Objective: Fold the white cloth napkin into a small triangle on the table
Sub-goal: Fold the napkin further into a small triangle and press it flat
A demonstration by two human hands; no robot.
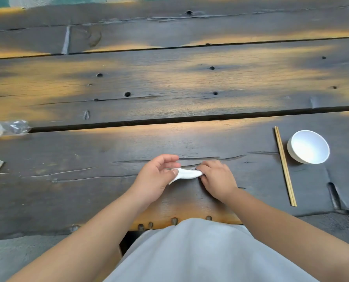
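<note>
head view: the white napkin is a small bunched strip stretched between my hands, low over the near plank of the dark wooden counter. my left hand pinches its left end, thumb on top; my right hand curls round its right end. chopsticks and a white bowl lie well to my right, a clear plastic bottle far left.

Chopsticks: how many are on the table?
2. The chopsticks lie side by side as a pair on the table, just left of the white bowl, right of both hands.
</note>
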